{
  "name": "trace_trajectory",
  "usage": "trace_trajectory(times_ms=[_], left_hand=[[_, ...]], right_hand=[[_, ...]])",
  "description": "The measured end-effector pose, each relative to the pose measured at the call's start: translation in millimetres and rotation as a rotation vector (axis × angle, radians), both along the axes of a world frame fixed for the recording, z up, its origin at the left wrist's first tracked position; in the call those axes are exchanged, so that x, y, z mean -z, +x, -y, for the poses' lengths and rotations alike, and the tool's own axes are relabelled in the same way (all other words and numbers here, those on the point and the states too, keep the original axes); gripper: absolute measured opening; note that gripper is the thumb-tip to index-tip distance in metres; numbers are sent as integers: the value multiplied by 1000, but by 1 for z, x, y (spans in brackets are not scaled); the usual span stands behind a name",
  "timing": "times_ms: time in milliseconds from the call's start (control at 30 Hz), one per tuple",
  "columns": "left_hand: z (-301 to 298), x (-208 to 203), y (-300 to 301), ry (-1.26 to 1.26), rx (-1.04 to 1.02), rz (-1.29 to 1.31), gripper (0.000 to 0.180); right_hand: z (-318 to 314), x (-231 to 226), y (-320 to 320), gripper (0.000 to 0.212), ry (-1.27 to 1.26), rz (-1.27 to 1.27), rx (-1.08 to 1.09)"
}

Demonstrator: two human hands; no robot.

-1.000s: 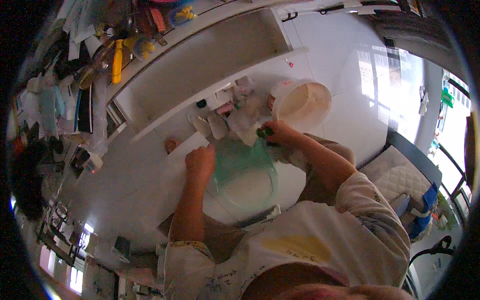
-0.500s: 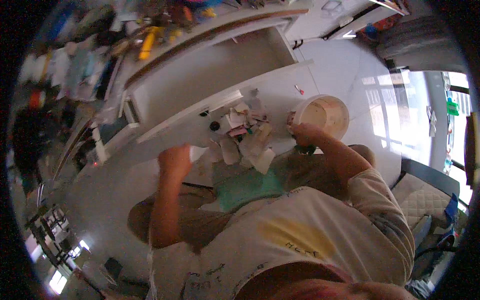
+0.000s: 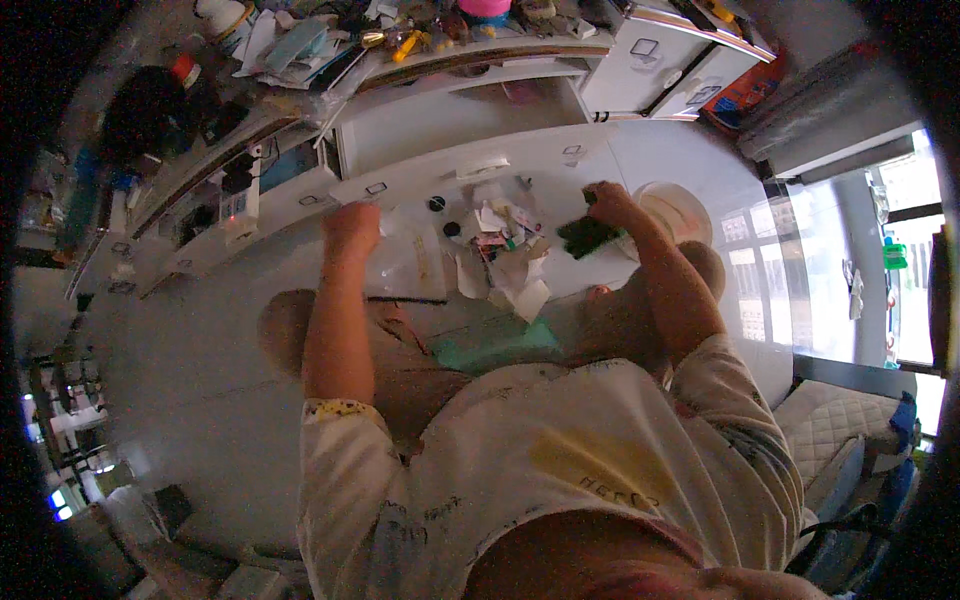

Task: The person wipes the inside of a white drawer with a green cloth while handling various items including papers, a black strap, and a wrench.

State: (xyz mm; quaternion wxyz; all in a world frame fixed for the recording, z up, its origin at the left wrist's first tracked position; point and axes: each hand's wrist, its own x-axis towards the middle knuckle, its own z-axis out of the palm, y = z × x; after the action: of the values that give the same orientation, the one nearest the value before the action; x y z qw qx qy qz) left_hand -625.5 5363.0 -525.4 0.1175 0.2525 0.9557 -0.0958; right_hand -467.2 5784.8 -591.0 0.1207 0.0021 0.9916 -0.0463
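My left hand is closed, apparently around the pale handle of a translucent dustpan, whose dark lip lies toward me; the grip is partly hidden. Gripped in my right hand is a brush with dark green bristles, held right of the scraps and in front of the bucket. A heap of paper scraps and small litter lies on the floor between my hands. Two small dark round pieces sit at its left. The cream bucket stands beyond my right forearm.
Ahead, a white drawer is pulled out over the floor, below a cluttered top. Green material lies between my bent legs. A quilted pad is at the right, and a white cabinet stands at the far right.
Both hands have moved farther from my body. My left hand carries the dustpan forward beside the litter; the brush has moved forward and slightly left. The view has also shifted.
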Motion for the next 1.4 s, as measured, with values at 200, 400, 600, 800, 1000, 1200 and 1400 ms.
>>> trace_trajectory(times_ms=[200,400,600,800,1000,1200,1400], left_hand=[[48,-7,-2,39,-110,-112,19],[57,-62,28,-95,-91,-163,21],[100,-52,2,93,-312,-133,17],[92,-50,-10,-378,-112,-113,22],[106,5,-17,-588,-3,144,27],[-33,-26,-19,-357,64,320,35],[-187,17,-62,802,299,212,22]], right_hand=[[16,-73,6,31,-763,-238,337],[21,-137,13,28,-804,-426,358],[33,-172,-7,25,-766,-433,232],[3,-139,-28,24,-804,-348,196],[16,-115,-43,22,-646,-407,-1],[30,-134,-23,27,-626,-235,-135],[32,-135,-25,27,-494,-78,-190]])
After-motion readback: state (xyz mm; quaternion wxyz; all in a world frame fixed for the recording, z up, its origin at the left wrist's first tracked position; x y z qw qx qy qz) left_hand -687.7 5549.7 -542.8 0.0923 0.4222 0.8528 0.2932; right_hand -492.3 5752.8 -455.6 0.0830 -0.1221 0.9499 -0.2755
